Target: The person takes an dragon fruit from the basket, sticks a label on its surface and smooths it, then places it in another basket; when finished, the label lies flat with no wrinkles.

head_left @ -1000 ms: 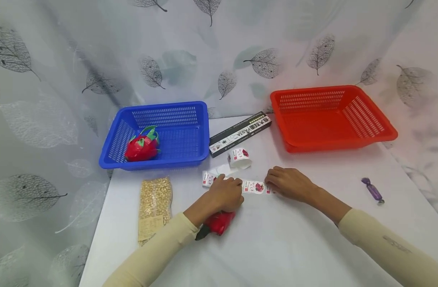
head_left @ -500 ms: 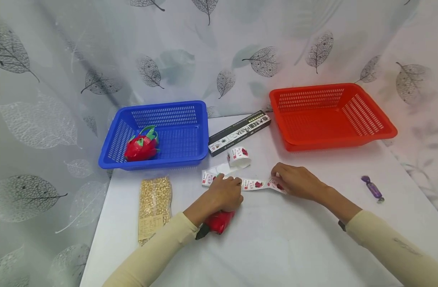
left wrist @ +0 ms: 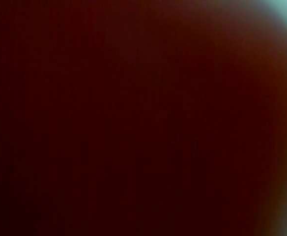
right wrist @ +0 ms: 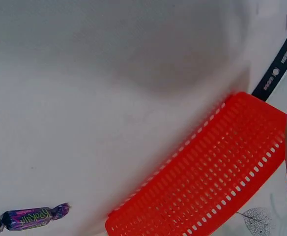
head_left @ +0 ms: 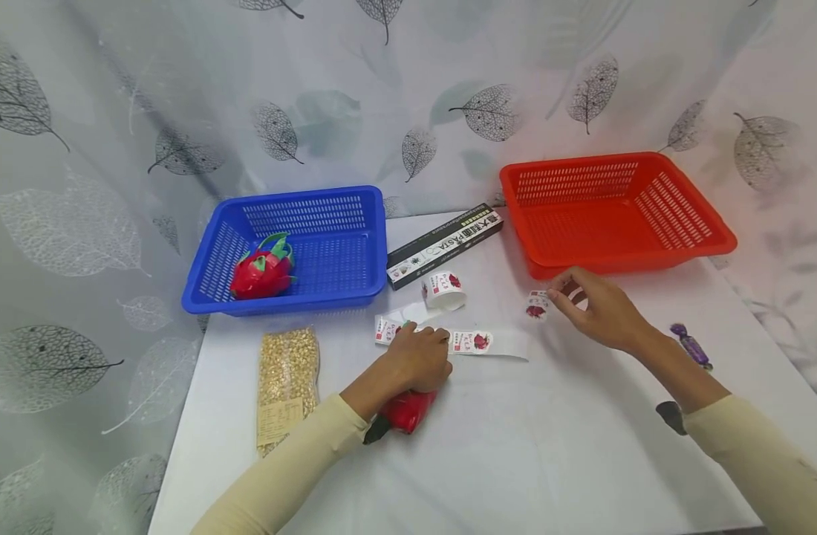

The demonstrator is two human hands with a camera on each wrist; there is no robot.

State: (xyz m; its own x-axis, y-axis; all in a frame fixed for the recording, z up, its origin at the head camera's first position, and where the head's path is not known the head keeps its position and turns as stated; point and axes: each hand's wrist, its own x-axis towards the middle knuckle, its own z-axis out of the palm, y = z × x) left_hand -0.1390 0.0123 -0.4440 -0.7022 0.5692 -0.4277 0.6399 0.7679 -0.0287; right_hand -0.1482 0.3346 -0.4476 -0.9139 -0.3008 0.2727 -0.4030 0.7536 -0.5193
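In the head view my left hand (head_left: 418, 360) curls over a shiny red dragon fruit (head_left: 411, 411), which is mostly hidden beneath it. That hand lies across a strip of printed labels (head_left: 472, 342); the fingertips are out of sight. Dark red blur fills the left wrist view. My right hand (head_left: 599, 308) pinches one small sticker (head_left: 537, 305) with a red fruit picture, held off the strip in front of the red basket (head_left: 622, 230). The bare backing (head_left: 509, 344) shows at the strip's right end. The label roll (head_left: 443, 290) stands just behind the strip.
A blue basket (head_left: 295, 301) at the back left holds another dragon fruit (head_left: 263, 271). A pasta box (head_left: 445, 245) lies between the baskets. At the left is a bag of yellow kernels (head_left: 288, 383); a purple wrapped candy (head_left: 691, 345) lies at the right, beside my right forearm.
My right hand has peeled a sticker off the strip's right end and carried it right and away from me. My left hand has stayed in place.
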